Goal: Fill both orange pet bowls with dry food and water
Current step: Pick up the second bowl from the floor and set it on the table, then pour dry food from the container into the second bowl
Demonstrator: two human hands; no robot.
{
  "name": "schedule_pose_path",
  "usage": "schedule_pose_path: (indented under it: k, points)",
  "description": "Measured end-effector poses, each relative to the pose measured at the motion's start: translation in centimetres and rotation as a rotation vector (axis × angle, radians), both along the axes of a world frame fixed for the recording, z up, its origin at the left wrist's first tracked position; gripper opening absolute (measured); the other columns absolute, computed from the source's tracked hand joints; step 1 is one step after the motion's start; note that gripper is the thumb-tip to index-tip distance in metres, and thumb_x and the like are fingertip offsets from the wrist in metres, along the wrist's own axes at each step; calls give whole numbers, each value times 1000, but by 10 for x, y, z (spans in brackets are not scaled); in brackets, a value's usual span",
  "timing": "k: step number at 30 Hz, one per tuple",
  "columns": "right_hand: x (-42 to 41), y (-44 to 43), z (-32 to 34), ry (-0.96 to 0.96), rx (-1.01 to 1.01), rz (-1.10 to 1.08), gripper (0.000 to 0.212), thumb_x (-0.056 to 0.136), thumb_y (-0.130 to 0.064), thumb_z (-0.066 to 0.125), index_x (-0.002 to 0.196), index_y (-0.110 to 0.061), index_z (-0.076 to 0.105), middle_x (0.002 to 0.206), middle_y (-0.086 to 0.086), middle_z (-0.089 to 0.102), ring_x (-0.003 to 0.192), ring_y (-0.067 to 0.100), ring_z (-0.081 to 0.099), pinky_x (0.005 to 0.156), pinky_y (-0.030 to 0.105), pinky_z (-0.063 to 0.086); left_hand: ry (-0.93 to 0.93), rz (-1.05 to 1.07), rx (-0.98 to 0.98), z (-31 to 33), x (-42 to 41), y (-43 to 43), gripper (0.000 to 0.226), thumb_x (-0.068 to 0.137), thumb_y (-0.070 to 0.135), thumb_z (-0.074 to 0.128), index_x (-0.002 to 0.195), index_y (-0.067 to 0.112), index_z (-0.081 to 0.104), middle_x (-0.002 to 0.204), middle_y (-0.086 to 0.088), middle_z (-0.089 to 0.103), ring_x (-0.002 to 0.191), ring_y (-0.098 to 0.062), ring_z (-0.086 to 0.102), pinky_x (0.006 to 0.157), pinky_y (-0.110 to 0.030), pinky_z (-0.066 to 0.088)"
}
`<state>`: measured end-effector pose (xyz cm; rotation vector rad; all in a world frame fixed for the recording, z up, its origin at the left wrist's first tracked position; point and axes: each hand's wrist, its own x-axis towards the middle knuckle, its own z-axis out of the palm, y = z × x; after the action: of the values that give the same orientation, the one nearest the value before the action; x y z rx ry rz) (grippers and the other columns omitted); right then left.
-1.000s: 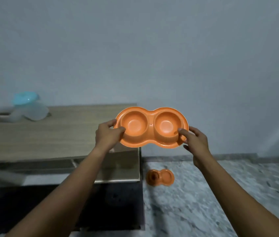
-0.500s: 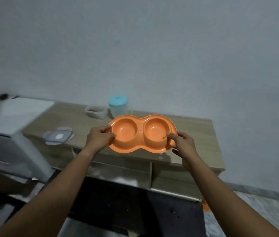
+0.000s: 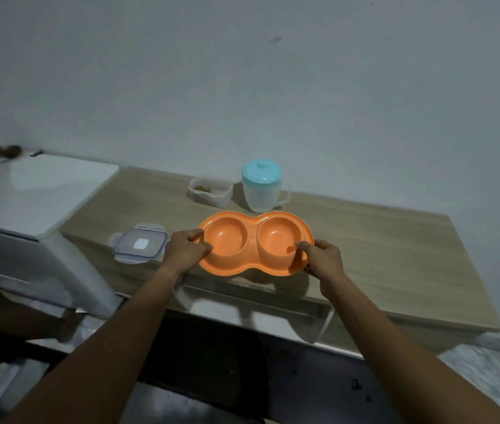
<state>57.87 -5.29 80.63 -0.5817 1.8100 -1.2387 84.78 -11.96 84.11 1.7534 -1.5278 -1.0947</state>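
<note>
An orange double pet bowl (image 3: pixel 255 243) with two round empty wells is at the front of the wooden table (image 3: pixel 395 258). My left hand (image 3: pixel 186 250) grips its left rim and my right hand (image 3: pixel 322 260) grips its right rim. I cannot tell whether it rests on the table or hovers just above. Behind it stand an open clear container (image 3: pixel 210 191) with a little brown dry food and a clear jug (image 3: pixel 262 185) with a teal lid.
A clear clip-lock lid (image 3: pixel 139 242) lies on the table left of the bowl. A white cabinet top (image 3: pixel 34 191) adjoins the table on the left. A grey wall stands behind. Dark floor lies below the table's front edge.
The view turned left and down from the floor area to the table. Both hands carried the orange bowl down to the tabletop in front of the jug and container.
</note>
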Motion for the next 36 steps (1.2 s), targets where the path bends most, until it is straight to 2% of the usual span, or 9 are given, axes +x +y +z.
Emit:
schedule_pose_path:
  k: [3,5,15,18,23,26,30,33,36]
  points:
    - [10,-38,-20,2,55,5,49,87,-31,71,131,-12,65,117,10,69,105,32,66,96,52,57,-41,22,23,-17,5,-30,56,83,17,72,137,14,57,138,-9,57,122,-27,55,99,-34,43]
    - [16,-60,-31,6,93,-18,48,87,-29,71,130,-10,64,116,10,69,106,31,64,99,51,54,-93,18,44,-27,8,-48,56,83,17,72,136,13,57,137,-9,58,123,-28,55,100,-33,41]
    - [37,-113,-66,112,199,-66,57,89,-33,75,136,-5,62,130,16,68,116,33,64,104,47,50,-177,-163,106,-75,25,-126,57,85,23,74,137,10,55,141,-13,53,127,-29,52,98,-31,41]
    - [47,-119,-65,140,224,-86,54,92,-33,72,137,-4,61,130,16,67,110,30,63,96,39,49,-163,-222,92,-83,34,-143,58,85,26,75,137,9,55,141,-13,54,127,-29,52,97,-31,41]
    - [76,-122,-69,185,255,-162,52,94,-33,71,136,-4,62,132,17,67,114,32,63,95,40,48,-218,-347,98,-84,60,-172,65,78,38,78,136,17,57,138,-7,57,125,-24,54,99,-31,42]
    - [90,-130,-71,221,302,-225,56,94,-35,69,141,-6,60,138,18,63,122,37,61,102,45,50,-250,-492,93,-79,75,-189,67,76,44,79,134,17,58,135,-5,60,122,-21,56,90,-25,40]
    - [117,-146,-59,470,411,-301,58,94,-40,64,146,-19,54,147,21,45,129,44,50,106,50,44,-245,-657,36,-76,90,-207,69,69,42,85,131,23,60,124,3,65,115,-16,59,83,-23,39]
    - [142,-167,-43,654,356,-241,50,92,-41,66,138,-23,61,140,19,51,131,42,44,107,48,40,-294,-761,-13,-81,96,-223,85,59,41,91,135,24,55,126,-3,60,116,-21,56,89,-31,43]
    - [164,-200,-34,678,245,-71,44,92,-45,66,129,-21,68,131,16,62,128,38,48,105,45,40,-426,-867,-61,-90,94,-235,101,54,49,90,143,34,43,122,-4,48,118,-25,47,97,-38,42]
